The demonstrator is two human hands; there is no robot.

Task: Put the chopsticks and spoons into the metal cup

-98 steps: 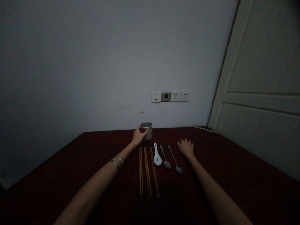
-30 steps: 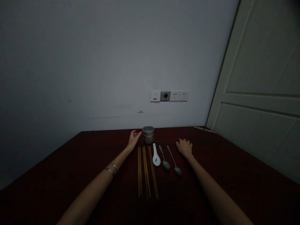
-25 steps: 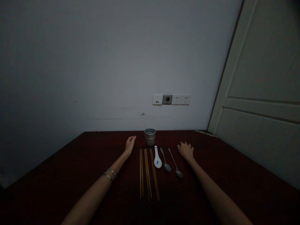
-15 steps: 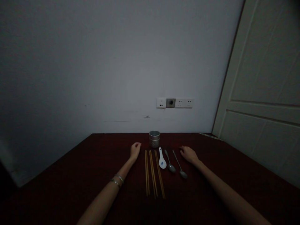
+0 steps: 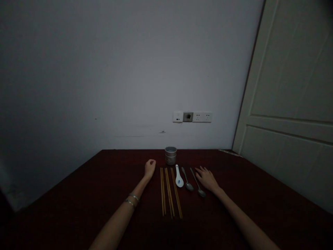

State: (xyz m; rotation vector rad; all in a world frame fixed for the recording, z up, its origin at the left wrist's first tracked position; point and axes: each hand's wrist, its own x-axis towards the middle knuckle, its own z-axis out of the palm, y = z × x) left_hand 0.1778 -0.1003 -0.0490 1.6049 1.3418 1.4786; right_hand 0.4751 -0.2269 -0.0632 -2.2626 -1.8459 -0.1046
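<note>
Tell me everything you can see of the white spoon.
The white spoon looks ceramic, with a slim handle and a wide, oval bowl bearing a blue mark. It lies on the dark red table, handle at the far end, its tip near the metal cup, between the chopsticks and a metal spoon. Neither the left hand nor the right hand touches it.

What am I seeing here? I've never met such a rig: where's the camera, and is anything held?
No machine: a person's two bare hands, seen from one head-worn camera looking forward and down. On the dark red tabletop lie three pairs of slender yellow chopsticks, a white spoon with a blue mark and two grey metal spoons; beyond them stands a round grey metal cup. The left hand, curled, is left of the chopsticks; the right hand, fingers spread, lies by the outermost spoon; I can't tell whether they touch. Nothing shows in either grip.
</note>
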